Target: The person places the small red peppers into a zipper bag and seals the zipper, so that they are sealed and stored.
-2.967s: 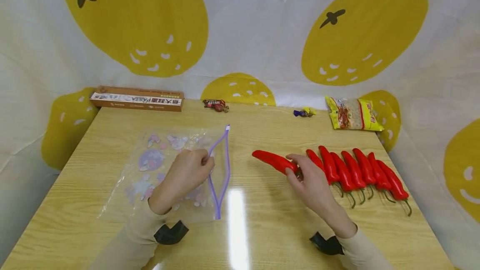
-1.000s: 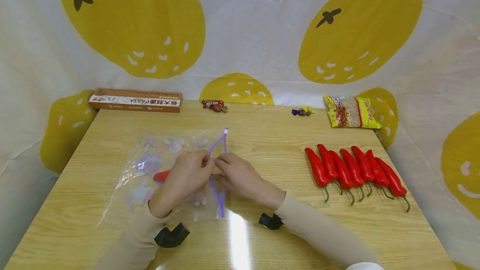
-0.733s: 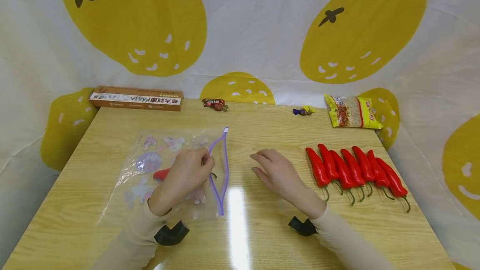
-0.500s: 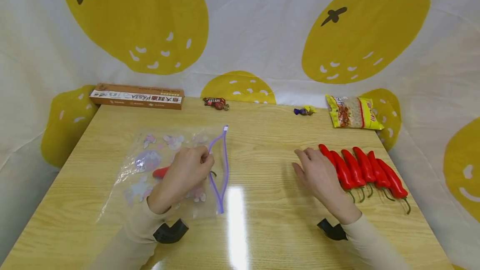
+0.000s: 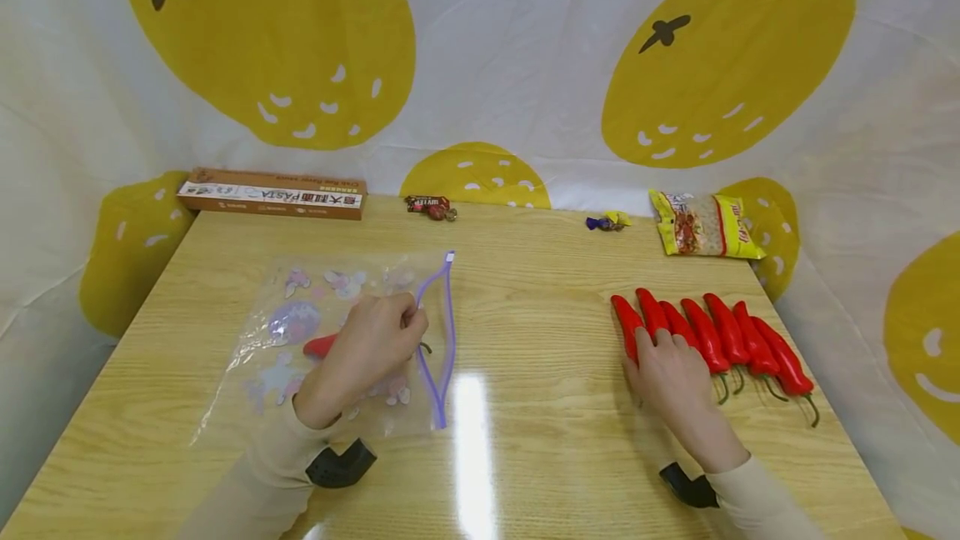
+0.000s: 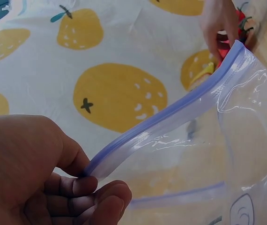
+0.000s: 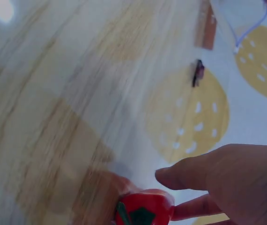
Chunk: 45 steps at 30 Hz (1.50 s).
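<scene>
My left hand (image 5: 369,350) pinches the purple zip edge (image 6: 171,112) of a clear zip bag (image 5: 240,394) printed with pastel bunnies. The bag's mouth gapes toward the right. Inside it lies one red chili pepper (image 5: 319,346), mostly covered by the hand, its green stem showing near the opening. On the right side, my right hand (image 5: 670,377) reaches over the leftmost chili pepper (image 5: 627,319) of a row of several. In the right wrist view a finger touches that pepper (image 7: 145,206), while the thumb stands apart from it.
Along the back edge of the wooden table (image 5: 525,290) stand a brown pasta box (image 5: 273,194), a red-wrapped candy (image 5: 431,207), a blue-and-yellow candy (image 5: 607,222) and a yellow food packet (image 5: 705,224). A fruit-print cloth (image 5: 510,65) hangs behind.
My right hand carried a chili pepper into the bag, let go, and moved back right to the row, over the leftmost pepper. The left hand stays on the bag's edge.
</scene>
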### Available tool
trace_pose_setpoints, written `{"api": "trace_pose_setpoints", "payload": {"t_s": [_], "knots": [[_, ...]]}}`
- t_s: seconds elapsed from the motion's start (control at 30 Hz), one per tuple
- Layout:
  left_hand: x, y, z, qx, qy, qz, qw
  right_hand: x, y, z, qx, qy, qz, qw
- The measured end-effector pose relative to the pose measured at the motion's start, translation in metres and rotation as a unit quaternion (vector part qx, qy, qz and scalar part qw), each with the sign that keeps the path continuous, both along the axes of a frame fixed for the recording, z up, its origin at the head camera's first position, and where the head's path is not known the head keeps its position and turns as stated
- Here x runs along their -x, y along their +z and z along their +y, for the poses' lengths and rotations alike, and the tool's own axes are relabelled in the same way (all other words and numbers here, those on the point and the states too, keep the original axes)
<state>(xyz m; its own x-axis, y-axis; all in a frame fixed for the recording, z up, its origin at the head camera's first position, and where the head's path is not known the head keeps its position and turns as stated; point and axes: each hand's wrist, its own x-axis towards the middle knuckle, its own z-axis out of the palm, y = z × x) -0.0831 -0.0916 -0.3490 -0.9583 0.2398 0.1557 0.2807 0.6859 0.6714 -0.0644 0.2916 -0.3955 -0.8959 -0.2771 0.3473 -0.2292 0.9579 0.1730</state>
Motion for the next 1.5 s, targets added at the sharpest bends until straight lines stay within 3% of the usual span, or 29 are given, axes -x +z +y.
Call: {"api": "trace_pose_setpoints", "payload": {"t_s": [0.3,0.43,0.53,0.67,0.8,0.93,1.07,1.2,1.5], "knots": [[-0.001,-0.001,0.000,0.005,0.003,0.007,1.0000,-0.004,0.000,-0.005,-0.002,-0.029,-0.042,0.999],[-0.001,-0.001,-0.001,0.005,0.003,0.012,0.9999,-0.003,0.004,-0.007,0.027,-0.038,-0.056,0.997],[-0.001,-0.001,0.000,0.006,0.003,0.012,0.9999,-0.001,0.010,-0.009,0.064,-0.025,-0.046,0.997],[-0.001,-0.002,0.001,0.006,0.001,0.009,0.9999,0.002,0.020,-0.015,0.112,0.029,-0.019,0.993],[-0.001,-0.001,0.001,0.007,-0.004,0.005,1.0000,0.001,0.035,-0.031,0.198,0.089,-0.025,0.976],[-0.001,0.000,0.002,0.005,-0.003,-0.005,1.0000,-0.003,0.051,-0.059,0.287,0.169,-0.054,0.941],[0.000,0.001,0.002,0.005,0.000,-0.009,0.9999,-0.004,0.060,-0.089,0.316,0.246,-0.078,0.913],[0.000,0.000,0.002,0.011,-0.001,-0.005,0.9999,-0.001,0.060,-0.117,0.314,0.288,-0.102,0.899],[-0.001,-0.001,0.004,0.020,-0.010,-0.003,0.9997,0.005,0.038,-0.165,0.268,0.341,-0.141,0.890]]}}
